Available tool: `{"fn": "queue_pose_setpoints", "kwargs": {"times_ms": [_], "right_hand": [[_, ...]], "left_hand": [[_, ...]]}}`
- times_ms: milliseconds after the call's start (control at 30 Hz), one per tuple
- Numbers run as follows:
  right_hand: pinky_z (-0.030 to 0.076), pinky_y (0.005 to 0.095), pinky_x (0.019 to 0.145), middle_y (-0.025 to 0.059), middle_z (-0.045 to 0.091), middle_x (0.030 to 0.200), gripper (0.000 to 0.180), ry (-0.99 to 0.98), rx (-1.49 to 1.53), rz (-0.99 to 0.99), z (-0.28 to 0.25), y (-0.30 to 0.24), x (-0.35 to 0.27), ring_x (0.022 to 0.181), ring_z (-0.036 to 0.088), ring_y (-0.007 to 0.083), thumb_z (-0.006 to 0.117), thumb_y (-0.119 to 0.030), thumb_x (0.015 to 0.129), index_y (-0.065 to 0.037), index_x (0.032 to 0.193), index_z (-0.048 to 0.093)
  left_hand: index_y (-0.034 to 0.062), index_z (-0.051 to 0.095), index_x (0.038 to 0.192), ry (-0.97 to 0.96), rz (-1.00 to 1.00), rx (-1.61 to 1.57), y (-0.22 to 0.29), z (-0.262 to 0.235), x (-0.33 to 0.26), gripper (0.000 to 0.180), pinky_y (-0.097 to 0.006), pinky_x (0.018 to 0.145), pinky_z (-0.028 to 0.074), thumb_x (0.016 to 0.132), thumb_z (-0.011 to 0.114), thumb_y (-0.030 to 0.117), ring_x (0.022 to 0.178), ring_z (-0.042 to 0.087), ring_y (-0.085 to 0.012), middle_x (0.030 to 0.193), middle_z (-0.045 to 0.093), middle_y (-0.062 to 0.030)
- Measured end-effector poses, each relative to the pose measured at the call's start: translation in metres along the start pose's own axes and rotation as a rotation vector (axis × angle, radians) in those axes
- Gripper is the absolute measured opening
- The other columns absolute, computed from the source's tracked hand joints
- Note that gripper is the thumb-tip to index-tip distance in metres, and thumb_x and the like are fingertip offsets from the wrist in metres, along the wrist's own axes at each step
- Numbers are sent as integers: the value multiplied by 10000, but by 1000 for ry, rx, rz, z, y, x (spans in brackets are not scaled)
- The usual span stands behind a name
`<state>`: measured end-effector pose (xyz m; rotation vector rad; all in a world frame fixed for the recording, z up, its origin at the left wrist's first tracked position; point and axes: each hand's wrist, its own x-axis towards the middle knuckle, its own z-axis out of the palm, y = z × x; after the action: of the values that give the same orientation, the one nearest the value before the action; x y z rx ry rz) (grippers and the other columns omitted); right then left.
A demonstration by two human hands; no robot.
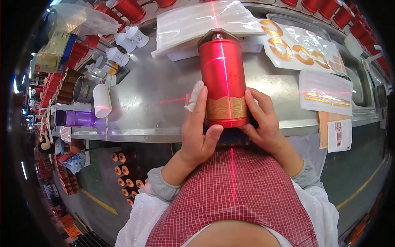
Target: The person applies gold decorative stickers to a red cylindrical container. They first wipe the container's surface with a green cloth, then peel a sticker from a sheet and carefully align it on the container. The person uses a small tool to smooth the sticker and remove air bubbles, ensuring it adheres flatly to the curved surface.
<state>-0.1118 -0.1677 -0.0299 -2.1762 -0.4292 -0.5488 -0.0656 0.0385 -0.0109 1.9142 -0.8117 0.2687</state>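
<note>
A glossy red cylinder (222,74), like a metal canister, lies between my hands, with a gold wave-patterned band (226,108) round its near end. My left hand (195,131) presses its left side, fingers stretched along it and thumb near the close end. A crumpled white cloth or tissue (195,95) shows by the fingers of that hand. On the right, my right hand (263,123) grips the cylinder by the gold band, thumb and fingers bent against it. The cylinder's far end meets a dark angular holder (217,34). A red laser line runs lengthwise down the cylinder.
Gold ring-shaped stickers on a white sheet (294,47) lie at the far right, with gold strips on another sheet (327,92) nearer. At left stand a white roll (102,101), a purple bottle (80,118) and white bottles (135,37). The steel bench's front edge (140,136) runs before me.
</note>
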Motion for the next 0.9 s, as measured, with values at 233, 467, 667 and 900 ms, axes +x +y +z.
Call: {"fn": "queue_pose_setpoints", "kwargs": {"times_ms": [233,467,667,900], "right_hand": [[403,444,1017,217,463,1338,762,14,-10,-14,2,2,1,1202,475,378,779,-124,706,3,1383,455],[401,444,1019,216,462,1340,767,26,-1,-6,4,3,0,1201,475,381,781,-118,699,2,1383,457],[427,413,997,218,463,1351,709,-69,-2,10,-8,2,2,1211,484,357,747,-77,745,-6,1387,455],[507,290,714,77,669,906,261,59,419,406,-62,-24,49,784,643,159,630,-54,851,-3,1102,582]], "left_hand": [[-85,390,1400,-89,153,314,-3,1,4,750,-568,1107,246,950,482,508,1317,393,-478,1399,402,-338],[-40,445,1386,-197,193,421,1,-8,9,697,-565,1101,270,949,473,502,1310,398,-480,1393,423,-321],[32,496,1376,-200,245,376,5,-8,10,636,-552,1108,271,919,533,474,1310,372,-511,1409,414,-310],[-36,437,1366,59,-71,-270,-9,2,9,495,-403,1122,272,985,516,270,1376,358,-341,1453,386,-253]]}}
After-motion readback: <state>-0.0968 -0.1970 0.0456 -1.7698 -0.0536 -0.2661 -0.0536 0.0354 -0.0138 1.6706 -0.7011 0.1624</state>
